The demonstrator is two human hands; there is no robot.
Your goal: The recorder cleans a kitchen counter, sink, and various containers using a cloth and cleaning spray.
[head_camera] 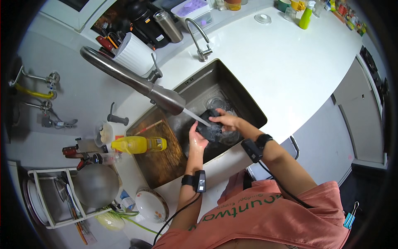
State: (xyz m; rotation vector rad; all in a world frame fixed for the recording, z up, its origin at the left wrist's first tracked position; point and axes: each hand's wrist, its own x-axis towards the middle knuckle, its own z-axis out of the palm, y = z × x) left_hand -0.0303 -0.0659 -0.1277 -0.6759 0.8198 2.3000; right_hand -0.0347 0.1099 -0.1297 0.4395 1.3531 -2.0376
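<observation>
Both hands hold a dark, rounded object [207,130] over the sink [194,85]; its exact kind is hard to tell. My left hand [197,138] supports its near left side, with the thumb pointing up along the edge. On the right side my right hand [228,119] grips it, fingers over the far rim. Water [196,116] streams from the pull-down kitchen faucet [164,96] onto the object and splashes. Below and behind it, a clear round item [217,102] lies in the wet basin, partly hidden.
A wooden board [158,168] covers the sink's left part, with yellow bottles [138,144] over it. A smaller curved tap [202,51] stands behind the sink. To the left are a dish rack [51,199], a patterned bowl [150,205] and a cleaver [90,146]. A green spray bottle [306,17] stands far right.
</observation>
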